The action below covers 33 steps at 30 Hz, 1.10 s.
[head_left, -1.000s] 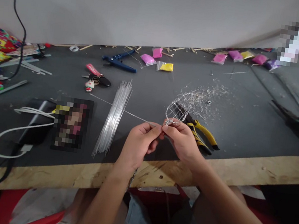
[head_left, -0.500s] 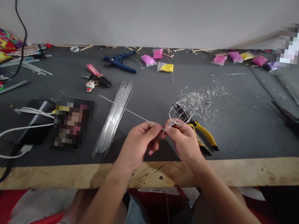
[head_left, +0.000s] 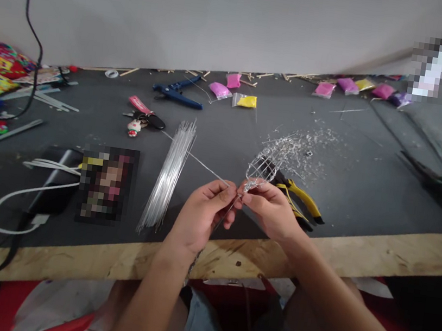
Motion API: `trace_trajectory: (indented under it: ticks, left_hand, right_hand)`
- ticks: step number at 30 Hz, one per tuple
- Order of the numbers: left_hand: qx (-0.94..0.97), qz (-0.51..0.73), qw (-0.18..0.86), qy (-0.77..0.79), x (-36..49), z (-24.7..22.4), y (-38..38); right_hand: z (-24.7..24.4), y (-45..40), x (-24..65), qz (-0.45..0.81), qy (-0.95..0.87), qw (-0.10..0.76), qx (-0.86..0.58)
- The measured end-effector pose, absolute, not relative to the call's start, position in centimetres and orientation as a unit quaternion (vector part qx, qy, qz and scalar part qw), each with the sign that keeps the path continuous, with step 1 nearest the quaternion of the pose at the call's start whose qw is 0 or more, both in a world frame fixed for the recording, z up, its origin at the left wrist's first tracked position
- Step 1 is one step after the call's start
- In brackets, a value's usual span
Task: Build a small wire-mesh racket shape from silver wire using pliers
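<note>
A left hand [head_left: 207, 207] and a right hand [head_left: 274, 208] meet at the fingertips over a worktable [head_left: 225, 133], working a thin wire [head_left: 208, 168] beside a small round mesh [head_left: 264, 167].
The left thumb and forefinger pinch the wire, which slants away past a bundle of straight wires [head_left: 169, 174]; the right fingers grip the mesh's twisted silver base, its netting in line with yellow-handled pliers [head_left: 306, 199]. Tight turns probably call for a firm right grip and the left pulling taut, close to the join. The long free end could snag on the bundle. The pale wooden front edge [head_left: 241, 256] runs below the wrists; bare dark tabletop between bundle and mesh leaves room to swing.
</note>
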<state>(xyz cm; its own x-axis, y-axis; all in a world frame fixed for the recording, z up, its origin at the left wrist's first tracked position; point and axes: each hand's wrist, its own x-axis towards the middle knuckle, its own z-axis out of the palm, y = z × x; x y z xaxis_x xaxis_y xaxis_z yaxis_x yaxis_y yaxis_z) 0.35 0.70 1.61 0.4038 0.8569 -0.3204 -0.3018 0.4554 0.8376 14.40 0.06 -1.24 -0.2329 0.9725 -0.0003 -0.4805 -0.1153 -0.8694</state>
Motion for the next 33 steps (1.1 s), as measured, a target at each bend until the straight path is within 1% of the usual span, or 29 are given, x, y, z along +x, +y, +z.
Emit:
trace_trajectory:
  ticks: [6,14,18,22,25,27,29,33]
  left_hand:
    - [0.326,0.369,0.783,0.379,0.3,1.8,0.7]
    - [0.330,0.390,0.764,0.393,0.5,1.5,0.6]
    - [0.339,0.399,0.751,0.402,0.7,1.4,0.6]
    - [0.348,0.421,0.720,0.429,0.9,1.2,0.7]
    - [0.356,0.427,0.707,0.437,0.8,1.0,0.8]
    - [0.363,0.422,0.707,0.436,0.7,0.9,0.8]
    - [0.368,0.410,0.712,0.435,0.7,0.9,0.8]
    - [0.374,0.389,0.722,0.433,0.6,0.9,0.8]
  right_hand:
    - [-0.8,0.0,14.5,0.710,-0.350,0.525,-0.313]
    - [-0.7,0.1,13.9,0.748,-0.291,0.511,-0.309]
    - [-0.7,0.2,13.7,0.741,-0.274,0.515,-0.334]
    - [-0.9,0.1,13.5,0.706,-0.270,0.546,-0.362]
    - [-0.9,-0.1,13.3,0.657,-0.297,0.580,-0.378]
    - [-0.8,-0.2,13.2,0.627,-0.340,0.589,-0.381]
    - [-0.7,-0.3,13.4,0.609,-0.391,0.576,-0.380]
    - [-0.6,-0.1,14.3,0.591,-0.484,0.523,-0.376]
